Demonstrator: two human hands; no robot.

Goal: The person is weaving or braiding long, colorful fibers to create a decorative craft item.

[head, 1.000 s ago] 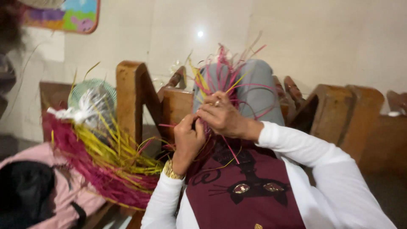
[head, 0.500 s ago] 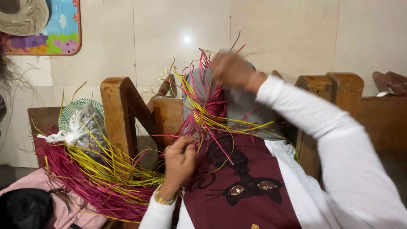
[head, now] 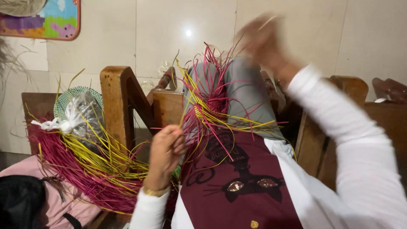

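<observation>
While left hand (head: 167,146) pinches pink-yellow straws (head: 203,114), blurred right hand (head: 263,40) grip unclear, beneath colourful rectangular poster (head: 42,19)

Splayed pink-yellow straw weave (head: 212,110) on lap

glossy wall tiles (head: 169,34), worn wooden chair frame (head: 116,97).

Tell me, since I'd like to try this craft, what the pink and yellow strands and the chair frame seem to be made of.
The pink and yellow strands look like dyed plant fibre, perhaps reed or palm strips: thin, stiff, matte, springing out in curves. Plastic cannot be ruled out. The left hand pinches some of them; the right hand is raised and blurred. The chair frame looks like varnished wood: brown, glossy, worn pale at its edges.
</observation>
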